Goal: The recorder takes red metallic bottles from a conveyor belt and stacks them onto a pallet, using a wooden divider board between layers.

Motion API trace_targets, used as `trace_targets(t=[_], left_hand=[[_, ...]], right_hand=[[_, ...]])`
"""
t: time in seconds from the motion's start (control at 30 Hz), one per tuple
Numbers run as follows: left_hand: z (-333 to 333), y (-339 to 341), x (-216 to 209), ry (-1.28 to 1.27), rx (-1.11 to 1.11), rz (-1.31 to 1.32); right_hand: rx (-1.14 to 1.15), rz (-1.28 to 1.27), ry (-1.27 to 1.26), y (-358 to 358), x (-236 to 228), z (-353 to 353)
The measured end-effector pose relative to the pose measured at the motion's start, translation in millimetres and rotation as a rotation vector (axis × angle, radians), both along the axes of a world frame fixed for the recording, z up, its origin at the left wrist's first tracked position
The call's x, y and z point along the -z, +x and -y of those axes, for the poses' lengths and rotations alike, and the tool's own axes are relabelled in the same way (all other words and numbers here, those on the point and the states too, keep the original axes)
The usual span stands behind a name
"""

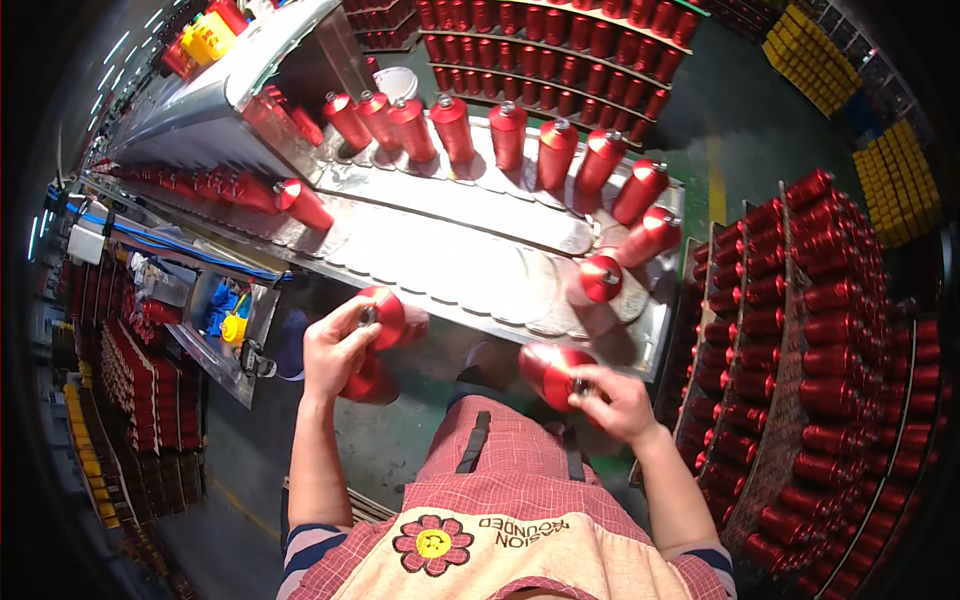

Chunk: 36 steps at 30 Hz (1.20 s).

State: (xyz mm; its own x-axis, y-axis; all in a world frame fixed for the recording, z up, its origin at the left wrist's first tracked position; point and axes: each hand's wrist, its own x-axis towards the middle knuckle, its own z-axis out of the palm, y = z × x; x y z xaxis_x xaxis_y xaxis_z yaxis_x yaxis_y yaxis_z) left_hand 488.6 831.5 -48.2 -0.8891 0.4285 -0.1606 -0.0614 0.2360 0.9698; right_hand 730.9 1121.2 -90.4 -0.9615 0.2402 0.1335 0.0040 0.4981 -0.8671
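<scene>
My left hand (335, 345) has its fingers closed round the silver neck of a red metal cylinder (390, 322), shaped like a fire extinguisher body. A second red cylinder (370, 382) hangs just below that hand; its neck is hidden, so its hold cannot be made out. In my right hand (618, 402) another red cylinder (548, 374) is gripped by its neck, tilted and somewhat blurred. Both hands are on the near side of a slat conveyor (430, 262). On its near right end stands a red cylinder (600, 279), nearest to my right hand.
Several red cylinders (508, 138) stand along the conveyor's far side and round its right end. A metal housing (200, 130) covers its left part. Racks of red cylinders (835, 330) rise at the right; yellow cylinders (895, 180) stand beyond. A metal tray (230, 340) holds blue and yellow items.
</scene>
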Motion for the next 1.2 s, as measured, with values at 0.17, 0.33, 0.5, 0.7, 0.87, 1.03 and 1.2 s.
trace_targets(t=[0.17, 0.33, 0.5, 0.7, 0.87, 1.03, 1.2], left_hand=[[-27.9, -98.6, 32.5, -0.09, 0.099, -0.105], [-71.5, -164.3, 62.5, -0.094, 0.233, 0.072], [-96.4, -190.4, 100.7, -0.179, 0.442, 0.046], [-118.5, -191.0, 68.3, -0.266, 0.536, -0.115], [-142.5, -198.4, 88.7, 0.145, 0.181, 0.03], [-166.8, -188.7, 126.9, 0.114, 0.13, -0.137], [-186.1, -134.1, 117.0, 0.139, -0.021, -0.538]], right_hand=[[0.099, 0.023, -0.107, -148.1, 11.9, 13.0], [0.197, 0.032, -0.052, -248.3, 38.1, 22.7], [0.227, 0.154, -0.056, -266.6, 65.6, 8.6], [0.42, 0.075, -0.315, -206.8, 62.4, -38.7], [0.578, -0.031, -0.439, -174.5, 83.9, -85.7], [0.552, -0.205, -0.248, -152.4, 88.6, -104.1], [0.854, -0.23, -0.131, -38.5, 64.9, -116.0]])
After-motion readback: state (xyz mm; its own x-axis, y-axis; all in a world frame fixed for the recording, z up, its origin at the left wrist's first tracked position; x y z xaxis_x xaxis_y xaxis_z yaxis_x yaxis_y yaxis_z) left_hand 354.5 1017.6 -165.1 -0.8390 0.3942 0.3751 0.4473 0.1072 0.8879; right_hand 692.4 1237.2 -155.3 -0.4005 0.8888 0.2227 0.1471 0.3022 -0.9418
